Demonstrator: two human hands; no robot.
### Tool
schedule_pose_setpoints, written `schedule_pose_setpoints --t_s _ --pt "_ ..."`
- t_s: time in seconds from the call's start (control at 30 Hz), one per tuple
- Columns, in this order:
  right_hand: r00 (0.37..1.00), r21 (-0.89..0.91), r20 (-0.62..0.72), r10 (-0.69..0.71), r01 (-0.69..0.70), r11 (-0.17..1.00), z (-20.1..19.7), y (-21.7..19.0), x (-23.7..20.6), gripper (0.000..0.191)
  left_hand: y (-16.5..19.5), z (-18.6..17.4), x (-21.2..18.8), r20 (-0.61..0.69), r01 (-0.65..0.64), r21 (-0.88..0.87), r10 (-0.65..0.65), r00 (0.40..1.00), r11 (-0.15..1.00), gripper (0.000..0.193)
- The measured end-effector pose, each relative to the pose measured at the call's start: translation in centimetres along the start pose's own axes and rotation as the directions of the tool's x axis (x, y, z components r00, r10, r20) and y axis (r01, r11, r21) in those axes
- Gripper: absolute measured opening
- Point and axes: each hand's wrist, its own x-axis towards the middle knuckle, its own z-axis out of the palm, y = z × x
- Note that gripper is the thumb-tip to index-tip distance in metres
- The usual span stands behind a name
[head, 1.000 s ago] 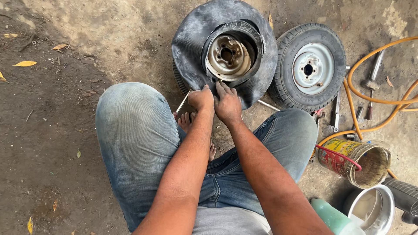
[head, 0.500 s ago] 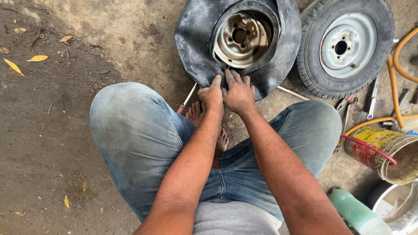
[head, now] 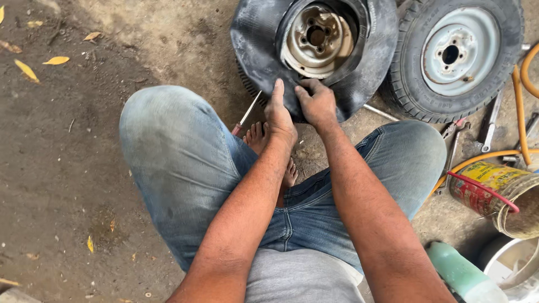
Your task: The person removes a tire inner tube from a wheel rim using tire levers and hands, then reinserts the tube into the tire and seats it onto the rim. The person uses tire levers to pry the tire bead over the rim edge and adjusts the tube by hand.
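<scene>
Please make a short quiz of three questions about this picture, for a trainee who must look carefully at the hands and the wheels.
1. True or false: both hands rest on the black rubber around the rusty rim.
2. What lies right of that wheel? A) a second wheel with a pale rim B) a car battery C) a stack of bricks
3. Fill in: the orange hose runs beside the painted ____ with the red handle.

Key:
1. True: the left hand and right hand press on the black rubber by the rusty rim.
2. A, the second wheel.
3. Bucket: the orange hose passes the bucket.
</scene>
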Motion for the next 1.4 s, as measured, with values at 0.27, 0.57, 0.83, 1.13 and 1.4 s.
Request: schedule_pose_setpoints --t_s 0.27,0.57,0.83,1.13,1.4 --pt "0.988 0.091 -0.08 0.136 -0.129 0.987 -0.8 -2.2 -1.3 0.026 1.6 -1.5 0.4 0.047 0.077 -0.308 -0.066 0.997 0.948 0.081" --pt "0.999 0.138 -0.003 0.044 -0.043 0.989 -2.3 -2.5 -2.5 0.014 2.4 -0.4 1.3 0.341 0.18 -0.278 -0.079 0.937 0.944 0.056" --pt "0.925 -0.131 -0.191 -0.327 0.306 0.943 -8.5 -7.6 -3.9 0.015 7.3 4.5 0.6 0.736 0.163 -0.17 0.015 0.677 0.972 0.038" --pt "0.57 -0.442 0.379 -0.729 0.804 0.398 -11.0 -9.7 2.7 0.044 7.0 5.2 3.8 0.893 0.22 -0.243 0.129 0.431 0.945 0.033" --pt "0.612 -0.679 0.56 -0.558 0.725 0.114 -8.6 -7.0 -0.8 0.015 6.0 3.9 2.9 0.737 0.233 -0.314 0.082 0.671 0.92 0.034"
